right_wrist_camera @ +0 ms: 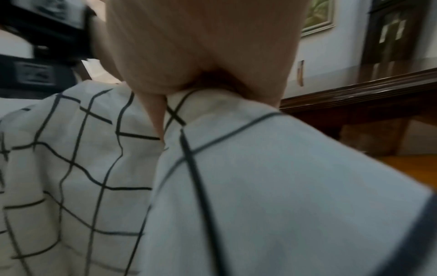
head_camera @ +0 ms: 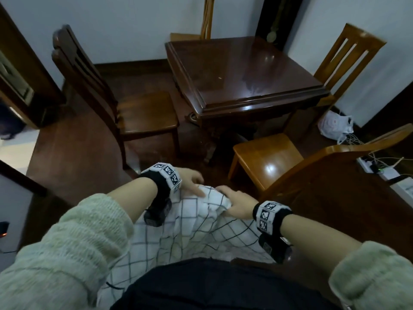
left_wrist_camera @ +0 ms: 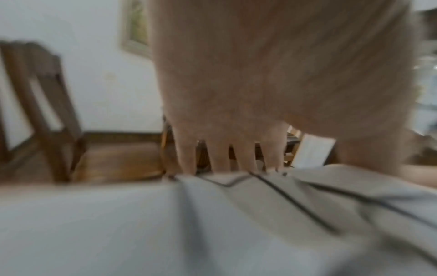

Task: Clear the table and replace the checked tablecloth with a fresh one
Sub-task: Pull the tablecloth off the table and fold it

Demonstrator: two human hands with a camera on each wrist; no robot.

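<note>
Fuzzy pale-green sleeves (head_camera: 73, 238), black wristbands (head_camera: 166, 177) bearing black-and-white square markers, dark trousers (head_camera: 212, 287).

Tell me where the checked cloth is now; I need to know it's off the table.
In the head view the checked cloth hangs low centre, bunched at its top between the left hand and right hand, in front of the person, well short of the bare table.

4 chairs (head_camera: 143, 113), 1 table (head_camera: 245, 72), 1 tablecloth (head_camera: 196, 227)

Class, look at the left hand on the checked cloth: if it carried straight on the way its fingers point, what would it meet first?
Probably the right hand, close ahead of the left hand across the bunched checked tablecloth; depth is unclear.
</note>
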